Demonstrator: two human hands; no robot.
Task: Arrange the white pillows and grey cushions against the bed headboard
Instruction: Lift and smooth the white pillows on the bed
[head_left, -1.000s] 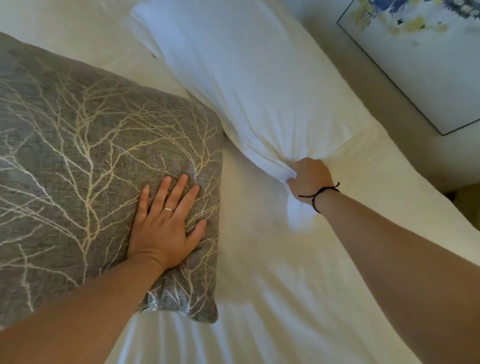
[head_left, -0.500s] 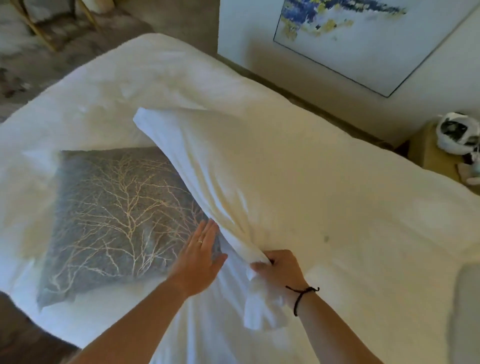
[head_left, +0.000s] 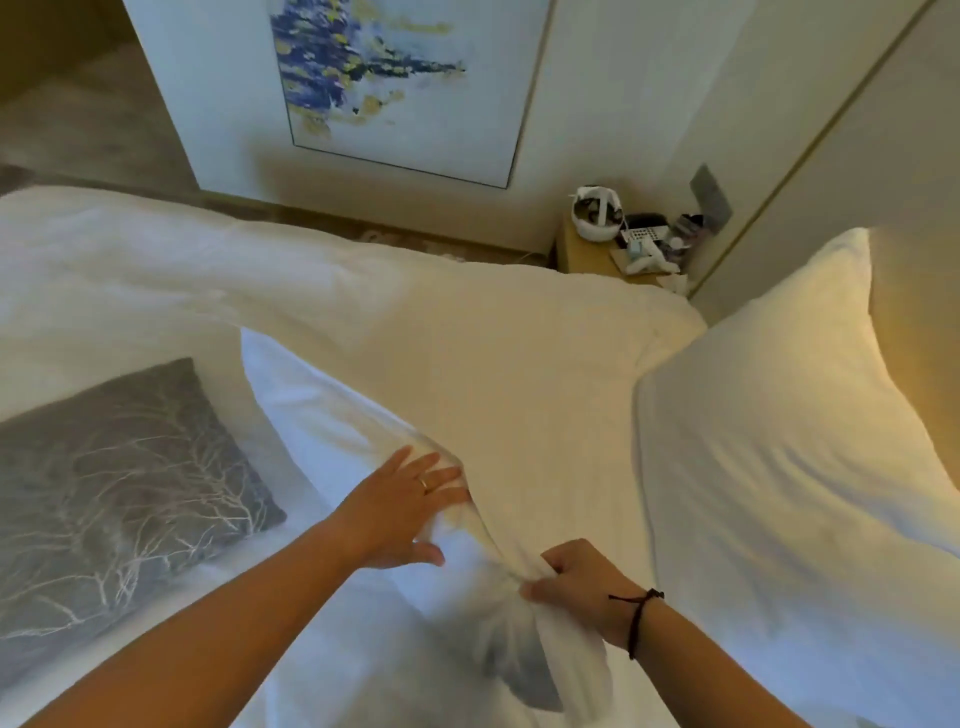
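Observation:
A large white pillow (head_left: 493, 395) stretches across the middle of the bed, lifted at its near end. My right hand (head_left: 576, 582) is shut on that pillow's near corner, bunching the fabric. My left hand (head_left: 405, 506) lies flat, fingers apart, against the pillow's near left edge. A grey cushion with a pale branch pattern (head_left: 114, 493) rests flat on the bed at the left, apart from both hands. A second white pillow (head_left: 789, 441) leans upright at the right against the headboard (head_left: 914, 353).
A wooden bedside table (head_left: 592, 257) with a white basket, a phone and small clutter stands beyond the bed's far right corner. A framed painting (head_left: 395, 83) hangs on the wall behind. White bedding (head_left: 130, 270) covers the bed; carpet lies at far left.
My view swung right, bringing the second pillow and bedside table into sight. My right hand pulled the pillow nearer and rightward. My left hand left the grey cushion and now presses the pillow.

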